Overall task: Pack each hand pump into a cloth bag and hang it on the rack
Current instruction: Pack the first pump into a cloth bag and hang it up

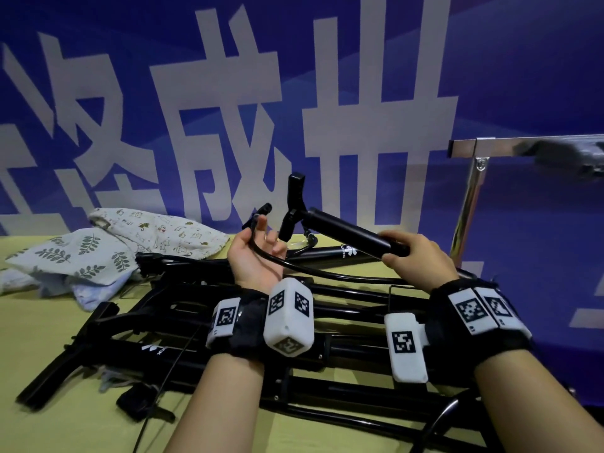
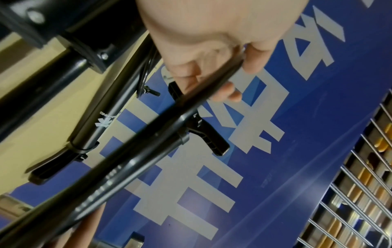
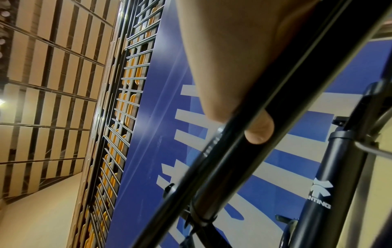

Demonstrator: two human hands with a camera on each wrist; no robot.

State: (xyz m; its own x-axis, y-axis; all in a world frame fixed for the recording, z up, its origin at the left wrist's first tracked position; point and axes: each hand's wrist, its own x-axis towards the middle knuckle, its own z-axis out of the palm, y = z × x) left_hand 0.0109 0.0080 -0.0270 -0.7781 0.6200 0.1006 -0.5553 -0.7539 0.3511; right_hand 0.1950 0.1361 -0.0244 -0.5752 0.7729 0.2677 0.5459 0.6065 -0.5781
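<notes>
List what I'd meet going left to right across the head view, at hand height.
Cloth bags → left hand holding the hose → lifted pump → right hand → metal rack.

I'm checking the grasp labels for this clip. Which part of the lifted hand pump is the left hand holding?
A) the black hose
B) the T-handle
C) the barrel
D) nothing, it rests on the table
A: in the head view the left hand is palm-up with the black hose running across it under curled fingers, while the right hand grips the hand pump by its barrel.
</notes>
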